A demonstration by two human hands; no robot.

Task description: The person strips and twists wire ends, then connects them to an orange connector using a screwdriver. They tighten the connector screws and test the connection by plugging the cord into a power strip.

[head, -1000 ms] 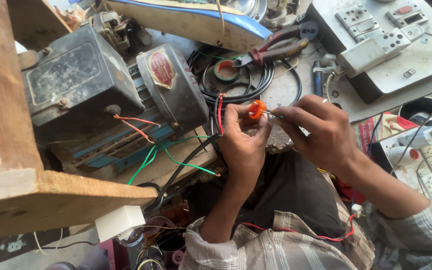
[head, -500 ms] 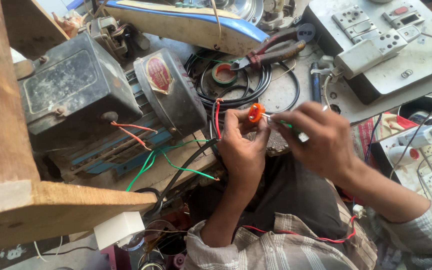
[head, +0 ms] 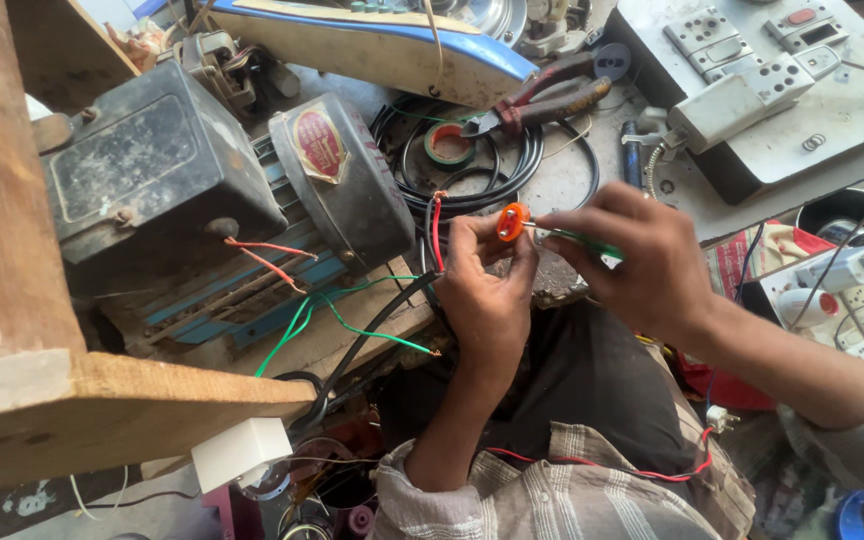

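Note:
My left hand (head: 487, 285) pinches a small orange plug part (head: 512, 221) between thumb and fingers, with a red wire (head: 437, 225) rising beside it. My right hand (head: 637, 255) grips a green-handled screwdriver (head: 577, 238) whose metal tip touches the orange part. Both hands hover in front of a dirty electric motor (head: 222, 195) with loose red and green wires (head: 352, 325) hanging from it.
Black coiled cable (head: 467, 165) with a green tape roll (head: 449, 143) and red-handled pliers (head: 542, 100) lie behind the hands. A grey switch board (head: 792, 85) sits at top right, a white power strip (head: 857, 300) at right, a wooden plank (head: 62, 400) at left.
The view shifted slightly; my hands stay together on the orange part, the screwdriver still at it. No clear change in grip.

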